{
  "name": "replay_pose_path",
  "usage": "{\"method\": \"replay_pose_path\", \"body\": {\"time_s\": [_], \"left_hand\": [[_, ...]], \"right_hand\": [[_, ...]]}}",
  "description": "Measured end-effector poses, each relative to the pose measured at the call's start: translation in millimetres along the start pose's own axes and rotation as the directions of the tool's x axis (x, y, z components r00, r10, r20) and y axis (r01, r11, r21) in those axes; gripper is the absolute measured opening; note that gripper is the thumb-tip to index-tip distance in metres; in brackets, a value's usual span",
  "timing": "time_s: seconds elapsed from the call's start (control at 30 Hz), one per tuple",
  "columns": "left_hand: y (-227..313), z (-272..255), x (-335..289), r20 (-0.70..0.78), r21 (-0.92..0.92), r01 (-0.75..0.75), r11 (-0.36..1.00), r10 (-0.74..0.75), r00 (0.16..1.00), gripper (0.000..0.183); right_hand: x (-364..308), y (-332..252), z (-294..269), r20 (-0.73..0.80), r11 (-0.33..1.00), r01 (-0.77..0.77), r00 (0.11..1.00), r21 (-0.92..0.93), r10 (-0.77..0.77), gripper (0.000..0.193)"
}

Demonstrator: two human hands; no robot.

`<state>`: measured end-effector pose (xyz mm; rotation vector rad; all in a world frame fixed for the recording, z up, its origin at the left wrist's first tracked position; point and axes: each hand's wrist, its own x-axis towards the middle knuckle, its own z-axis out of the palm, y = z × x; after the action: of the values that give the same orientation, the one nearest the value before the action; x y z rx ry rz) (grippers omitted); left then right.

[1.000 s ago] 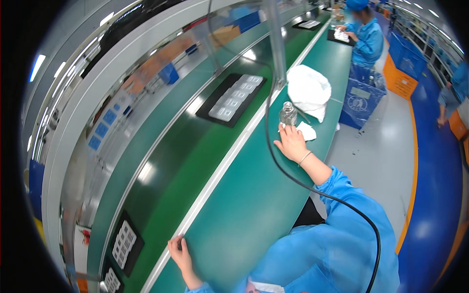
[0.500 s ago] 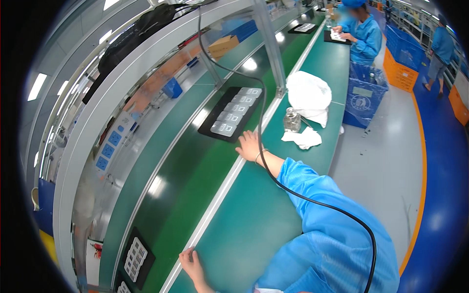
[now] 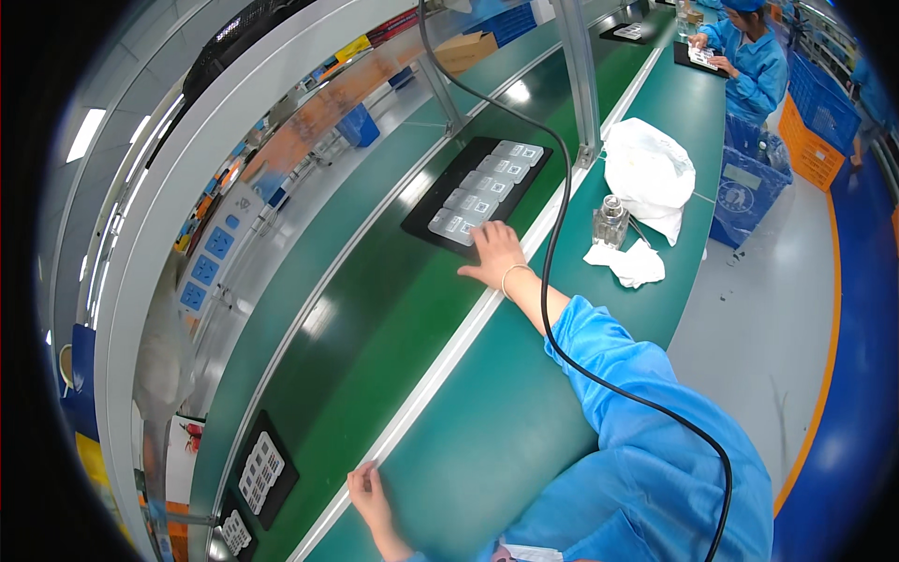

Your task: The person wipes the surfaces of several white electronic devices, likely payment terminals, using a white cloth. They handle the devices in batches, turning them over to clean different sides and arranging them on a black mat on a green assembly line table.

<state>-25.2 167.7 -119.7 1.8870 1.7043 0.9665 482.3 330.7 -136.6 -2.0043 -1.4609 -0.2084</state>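
My right hand [image 3: 497,255] stretches over the green conveyor belt [image 3: 393,323], its fingers extended and its thumb spread. The fingertips meet the near corner of a black tray [image 3: 426,214], beside the closest of several clear plastic pieces [image 3: 480,192] lying in a row on it. Whether the fingers press on the tray or only rest there, I cannot tell. At the lower left, my left hand [image 3: 372,494] rests by the pale metal rail [image 3: 408,412] along the belt, fingers loosely bent and apart, holding nothing.
A glass bottle [image 3: 611,223], crumpled white cloth [image 3: 635,265] and white bag [image 3: 649,173] sit on the green worktop [image 3: 487,412]. A black cable [image 3: 571,361] hangs across my right arm. Black trays with white pieces [image 3: 261,473] lie lower left. A co-worker [image 3: 749,61] handles pieces farther along.
My right hand has moved left from the rail to the near corner of the black tray. The whole view has shifted a little. My left hand stays by the rail.
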Motion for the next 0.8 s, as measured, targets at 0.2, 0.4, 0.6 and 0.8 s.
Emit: {"method": "replay_pose_path", "body": {"time_s": [0.2, 0.4, 0.6, 0.8], "left_hand": [[3, 6, 2, -0.032, -0.014, -0.070, 0.997, 0.070, 0.997, 0.014], [-17, 1, 4, -0.013, -0.083, 0.032, 0.996, -0.034, 0.999, 0.015], [-16, 8, 11, -0.001, -0.222, 0.048, 0.974, -0.049, 0.999, 0.015], [-18, 0, 9, 0.022, -0.162, -0.033, 0.986, 0.038, 0.999, 0.016]], "right_hand": [[14, 1, 14, 0.082, 0.978, -0.021, 0.996, -0.208, 0.039, 0.086], [25, -12, 34, 0.305, 0.915, 0.178, 0.950, -0.361, -0.064, 0.045], [36, 5, -2, 0.356, 0.883, 0.452, 0.851, -0.125, -0.386, 0.020], [-69, -43, -49, 0.430, 0.765, 0.644, 0.700, -0.035, -0.570, 0.019]]}}
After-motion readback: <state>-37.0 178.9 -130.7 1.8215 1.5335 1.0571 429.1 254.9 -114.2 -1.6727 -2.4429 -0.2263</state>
